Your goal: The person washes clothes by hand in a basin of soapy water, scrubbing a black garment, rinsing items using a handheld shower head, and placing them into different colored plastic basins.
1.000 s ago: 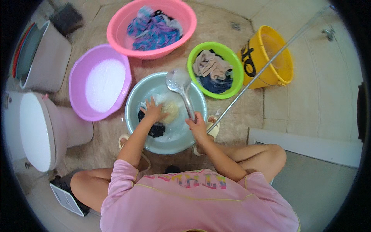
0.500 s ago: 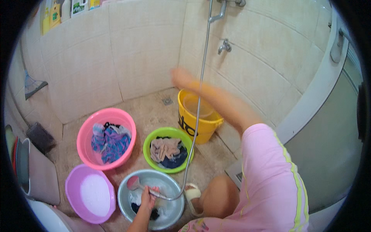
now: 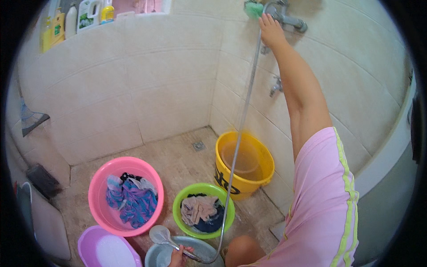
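Observation:
Low in the view, my left hand (image 3: 177,257) is closed around the handle of a shower head (image 3: 160,235). The shower head is over the rim of a grey-blue basin (image 3: 202,248), partly cut off by the lower edge. Up on the tiled wall, my right hand (image 3: 272,32) is on the chrome mixer tap (image 3: 291,22), its fingers over the fitting. From the tap the silver shower hose (image 3: 246,107) runs down to the shower head. Beside the basin stand a green basin (image 3: 179,220) with beige and dark clothes (image 3: 200,210) and a purple basin (image 3: 89,242) with white suds.
A pink basin (image 3: 98,200) holds blue-purple clothes (image 3: 133,202). A yellow bucket (image 3: 264,167) stands against the right wall, below a small wall tap (image 3: 275,86). Bottles (image 3: 71,21) line a wall niche. A brush (image 3: 32,118) hangs left, and a floor drain (image 3: 199,145) lies near the corner.
My right hand has risen from above the yellow bucket to the mixer tap. The view has tilted upward. The shower head in my left hand has turned, showing its pale side.

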A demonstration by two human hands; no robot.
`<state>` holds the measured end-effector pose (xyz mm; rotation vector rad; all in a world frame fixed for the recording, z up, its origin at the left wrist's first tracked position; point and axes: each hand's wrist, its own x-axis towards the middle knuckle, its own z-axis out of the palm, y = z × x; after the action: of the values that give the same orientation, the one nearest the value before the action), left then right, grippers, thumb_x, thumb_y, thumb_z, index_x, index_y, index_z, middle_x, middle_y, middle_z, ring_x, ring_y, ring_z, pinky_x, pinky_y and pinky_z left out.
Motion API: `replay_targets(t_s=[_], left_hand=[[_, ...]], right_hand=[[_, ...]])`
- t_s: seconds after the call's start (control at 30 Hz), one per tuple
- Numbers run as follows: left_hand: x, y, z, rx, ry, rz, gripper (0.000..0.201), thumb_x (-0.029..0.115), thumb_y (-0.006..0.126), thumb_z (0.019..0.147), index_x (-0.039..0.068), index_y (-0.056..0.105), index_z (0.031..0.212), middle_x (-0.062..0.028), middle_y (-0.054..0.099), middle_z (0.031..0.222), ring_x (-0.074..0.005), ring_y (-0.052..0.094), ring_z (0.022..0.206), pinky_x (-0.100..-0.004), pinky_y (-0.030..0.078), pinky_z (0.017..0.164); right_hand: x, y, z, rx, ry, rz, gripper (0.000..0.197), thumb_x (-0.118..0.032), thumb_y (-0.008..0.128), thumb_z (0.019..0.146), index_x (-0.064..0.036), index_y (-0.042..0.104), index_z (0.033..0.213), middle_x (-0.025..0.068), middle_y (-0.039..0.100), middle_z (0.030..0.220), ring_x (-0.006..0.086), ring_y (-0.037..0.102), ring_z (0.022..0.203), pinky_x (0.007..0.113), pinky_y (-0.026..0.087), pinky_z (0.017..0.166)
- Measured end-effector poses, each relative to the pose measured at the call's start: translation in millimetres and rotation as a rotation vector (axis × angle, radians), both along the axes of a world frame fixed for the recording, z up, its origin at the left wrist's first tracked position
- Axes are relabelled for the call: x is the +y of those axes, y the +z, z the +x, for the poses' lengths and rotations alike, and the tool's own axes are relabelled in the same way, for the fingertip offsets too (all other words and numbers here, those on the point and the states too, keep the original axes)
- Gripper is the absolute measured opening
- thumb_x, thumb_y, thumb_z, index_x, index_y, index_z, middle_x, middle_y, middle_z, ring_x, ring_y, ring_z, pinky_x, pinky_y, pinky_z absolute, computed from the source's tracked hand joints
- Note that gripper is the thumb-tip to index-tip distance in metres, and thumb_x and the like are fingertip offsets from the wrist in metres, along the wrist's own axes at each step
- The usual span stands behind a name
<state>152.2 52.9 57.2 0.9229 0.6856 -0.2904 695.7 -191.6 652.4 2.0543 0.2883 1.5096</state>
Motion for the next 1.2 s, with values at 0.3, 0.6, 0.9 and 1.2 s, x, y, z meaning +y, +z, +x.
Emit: replay_targets(t_s=[0.3,0.6,0.9,1.2], left_hand=[[7.6,23.4,11.7,-0.026,0.141,-0.203,0.022,0.026,0.042,0.088,0.003,0.042,0.088,-0.0161,0.056,0.086,-0.0251,0.057,0.081,-0.0376,0.048,0.071],[-57.2,36.2,-12.1,-0.036,0.251,-0.424,0.024,0.025,0.042,0.088,0.008,0.036,0.103,-0.0124,0.050,0.103,-0.0263,0.051,0.098,-0.0399,0.045,0.082],[-90.9,56.6,-30.6,-0.139,-0.292,0.028,0.035,0.027,0.045,0.087,0.011,0.041,0.118,-0.0051,0.049,0.112,-0.0164,0.046,0.103,-0.0323,0.036,0.087],[-5.8,-15.3,-93.7,-0.070,-0.538,0.810,0.029,0.026,0.051,0.082,0.005,0.057,0.101,-0.0122,0.057,0.097,-0.0181,0.053,0.090,-0.0287,0.040,0.079]], right_hand=[[18.5,-24.7,29.8,-0.093,0.181,-0.072,0.028,-0.008,0.042,0.072,-0.0043,0.048,0.099,0.0128,0.051,0.093,0.0258,0.049,0.087,0.040,0.036,0.079],[34.2,-399.2,-357.6,1.772,1.080,0.090,0.049,-0.028,0.060,0.073,-0.0033,0.048,0.114,0.0189,0.056,0.093,0.0317,0.054,0.086,0.038,0.044,0.072],[-12.2,-574.3,-477.2,2.174,0.979,1.040,0.056,-0.006,0.060,0.068,-0.0034,0.037,0.119,0.0154,0.051,0.104,0.0212,0.052,0.093,0.030,0.042,0.078],[-16.3,-637.2,-436.5,1.613,0.578,1.134,0.045,-0.007,0.050,0.071,-0.0069,0.040,0.114,0.0212,0.055,0.092,0.0346,0.055,0.083,0.039,0.042,0.071]])
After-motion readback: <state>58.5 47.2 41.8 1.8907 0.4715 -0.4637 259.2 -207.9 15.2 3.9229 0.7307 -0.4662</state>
